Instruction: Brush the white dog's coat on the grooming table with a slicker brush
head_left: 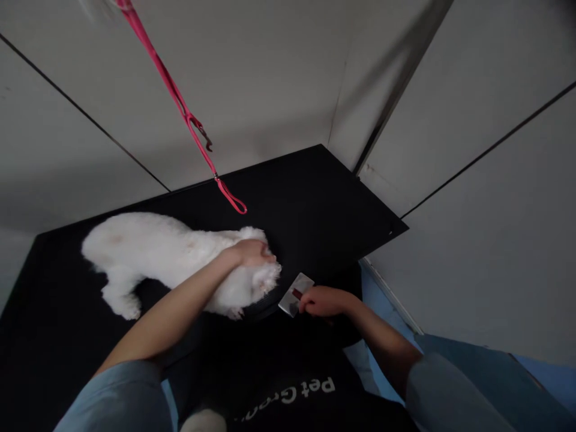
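Note:
A fluffy white dog (157,243) stands on a black grooming table, its head toward the middle of the view. My left hand (255,252) lies across the top of the dog's head, fingers curled over the fur near its face. Whether those fingers pinch the fur is hard to make out. In my right hand (324,300) is a slicker brush (297,294), its flat silvery head turned toward the dog. The brush is apart from the fur, just right of the dog's muzzle and close to the table's near edge.
The black table (315,198) reaches back to pale wall panels (270,72). A pink grooming loop (231,197) hangs over it behind the dog's head, with a small hook (206,139) higher up. My black apron (279,366) is against the near side.

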`<state>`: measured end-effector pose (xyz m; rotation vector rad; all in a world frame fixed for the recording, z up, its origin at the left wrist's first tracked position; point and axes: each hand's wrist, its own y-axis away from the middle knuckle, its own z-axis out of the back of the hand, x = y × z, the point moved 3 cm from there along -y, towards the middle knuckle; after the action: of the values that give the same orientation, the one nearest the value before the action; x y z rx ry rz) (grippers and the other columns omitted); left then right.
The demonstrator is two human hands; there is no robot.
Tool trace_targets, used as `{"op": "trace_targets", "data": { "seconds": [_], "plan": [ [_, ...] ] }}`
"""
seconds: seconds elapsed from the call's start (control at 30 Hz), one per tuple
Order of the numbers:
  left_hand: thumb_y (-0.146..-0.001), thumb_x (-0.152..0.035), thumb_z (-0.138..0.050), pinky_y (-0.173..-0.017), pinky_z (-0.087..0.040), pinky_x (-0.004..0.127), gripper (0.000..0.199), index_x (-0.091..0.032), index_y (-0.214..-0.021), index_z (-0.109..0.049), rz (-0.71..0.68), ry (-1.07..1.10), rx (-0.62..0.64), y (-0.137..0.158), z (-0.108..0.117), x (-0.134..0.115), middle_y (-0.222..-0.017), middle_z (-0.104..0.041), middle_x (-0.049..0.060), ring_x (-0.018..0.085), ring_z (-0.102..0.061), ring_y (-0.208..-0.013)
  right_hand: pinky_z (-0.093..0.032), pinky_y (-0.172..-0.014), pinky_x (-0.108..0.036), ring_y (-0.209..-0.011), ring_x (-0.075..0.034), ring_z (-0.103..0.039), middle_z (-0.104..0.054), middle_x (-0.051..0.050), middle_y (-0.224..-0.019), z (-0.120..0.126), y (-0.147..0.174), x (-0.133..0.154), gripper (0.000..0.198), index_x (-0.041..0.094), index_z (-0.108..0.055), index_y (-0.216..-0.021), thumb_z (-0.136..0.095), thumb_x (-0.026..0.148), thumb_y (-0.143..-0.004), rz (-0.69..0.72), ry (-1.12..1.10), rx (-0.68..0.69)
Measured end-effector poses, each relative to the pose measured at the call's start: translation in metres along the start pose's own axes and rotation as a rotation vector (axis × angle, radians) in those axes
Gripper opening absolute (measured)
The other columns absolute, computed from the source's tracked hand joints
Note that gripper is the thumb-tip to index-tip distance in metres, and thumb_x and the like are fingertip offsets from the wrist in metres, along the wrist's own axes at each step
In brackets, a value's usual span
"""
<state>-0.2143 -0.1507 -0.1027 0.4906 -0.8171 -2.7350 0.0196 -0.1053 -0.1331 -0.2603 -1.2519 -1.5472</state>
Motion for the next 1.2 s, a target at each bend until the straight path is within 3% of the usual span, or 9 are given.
{"op": "trace_targets", "data": {
  "seconds": [0.07, 0.1, 0.23, 0.3, 0.43, 0.6, 0.83, 1.07, 1.2],
  "plan": [
    [-0.076, -0.061, -0.057, -0.076, -0.050, 0.040, 0.050, -0.013, -0.083, -0.073, 0.054, -0.189, 0.176, -0.015, -0.016, -0.024, -0.090, -0.072, 0.019, 0.035, -0.067, -0.088, -0.046, -0.071, -0.021, -0.076, -0.014, -0.065, -0.074, -0.001, -0.087, -0.020, 0.015, -0.009, 0.039, 0.021, -0.075, -0.104, -0.046, 0.014, -0.079, 0.002, -0.091, -0.149],
    [-0.073, -0.057, -0.063, -0.077, -0.050, 0.045, 0.047, -0.012, -0.077, -0.073, 0.058, -0.236, 0.186, -0.020, -0.024, -0.035, -0.088, -0.071, 0.021, 0.038, -0.066, -0.090, -0.046, -0.073, -0.022, -0.078, -0.014, -0.065, -0.074, -0.001, -0.089, -0.031, 0.021, -0.012, 0.039, 0.021, -0.075, -0.104, -0.045, 0.014, -0.079, -0.008, -0.140, -0.212],
    [-0.076, -0.023, -0.066, -0.077, -0.049, 0.043, 0.014, -0.011, -0.077, -0.072, -0.008, -0.312, 0.149, -0.021, -0.050, -0.054, -0.086, -0.071, 0.020, 0.037, -0.067, -0.092, -0.048, -0.075, -0.022, -0.082, -0.015, -0.066, -0.074, 0.000, -0.094, -0.081, 0.029, -0.013, 0.039, 0.022, -0.074, -0.106, -0.044, 0.016, -0.082, -0.054, -0.332, -0.322],
    [-0.082, -0.018, -0.056, -0.074, -0.049, 0.040, 0.018, -0.011, -0.085, -0.072, -0.034, -0.329, 0.112, -0.013, -0.052, -0.049, -0.088, -0.071, 0.020, 0.034, -0.068, -0.090, -0.048, -0.078, -0.023, -0.086, -0.016, -0.067, -0.074, -0.001, -0.097, -0.100, 0.025, -0.009, 0.040, 0.022, -0.074, -0.107, -0.044, 0.016, -0.082, -0.049, -0.391, -0.319],
    [-0.096, -0.030, -0.031, -0.071, -0.047, 0.037, 0.040, -0.014, -0.101, -0.068, -0.054, -0.314, 0.009, 0.001, -0.038, -0.038, -0.093, -0.071, 0.017, 0.029, -0.068, -0.088, -0.047, -0.086, -0.025, -0.094, -0.017, -0.067, -0.074, -0.001, -0.101, -0.116, 0.015, 0.004, 0.039, 0.023, -0.074, -0.106, -0.046, 0.014, -0.081, 0.045, -0.393, -0.293],
    [-0.098, -0.038, -0.026, -0.070, -0.045, 0.035, 0.044, -0.017, -0.101, -0.065, -0.021, -0.294, -0.070, 0.016, -0.022, -0.029, -0.091, -0.071, 0.014, 0.027, -0.067, -0.085, -0.047, -0.089, -0.026, -0.096, -0.017, -0.067, -0.073, -0.002, -0.104, -0.117, 0.000, 0.022, 0.037, 0.022, -0.073, -0.108, -0.046, 0.015, -0.084, 0.197, -0.425, -0.323],
    [-0.098, -0.036, -0.028, -0.083, -0.044, 0.035, 0.044, -0.015, -0.086, -0.064, -0.042, -0.269, -0.395, 0.052, -0.014, -0.010, -0.081, -0.067, 0.012, 0.023, -0.062, -0.083, -0.049, -0.075, -0.026, -0.082, -0.016, -0.065, -0.070, -0.005, -0.090, -0.113, -0.028, 0.033, 0.037, 0.017, -0.067, -0.113, -0.039, 0.017, -0.089, 0.012, -0.675, -0.612],
    [-0.095, -0.037, -0.028, -0.073, -0.044, 0.032, 0.041, -0.019, -0.068, -0.053, 0.010, -0.217, -0.681, 0.104, 0.031, 0.022, -0.066, -0.056, 0.007, 0.019, -0.055, -0.069, -0.048, -0.074, -0.026, -0.079, -0.015, -0.064, -0.071, -0.004, -0.087, -0.104, -0.041, 0.062, 0.032, 0.017, -0.072, -0.104, -0.046, 0.017, -0.085, 0.283, -0.597, -0.394],
    [-0.092, -0.040, -0.031, -0.062, -0.040, 0.030, 0.038, -0.022, -0.061, -0.042, 0.023, -0.113, -0.857, 0.131, 0.047, 0.042, -0.057, -0.047, 0.003, 0.017, -0.048, -0.059, -0.048, -0.062, -0.025, -0.061, -0.012, -0.060, -0.069, -0.004, -0.083, -0.066, -0.090, 0.070, 0.036, 0.017, -0.067, -0.112, -0.039, 0.022, -0.090, 0.246, -0.808, -0.714]
  ]
}}
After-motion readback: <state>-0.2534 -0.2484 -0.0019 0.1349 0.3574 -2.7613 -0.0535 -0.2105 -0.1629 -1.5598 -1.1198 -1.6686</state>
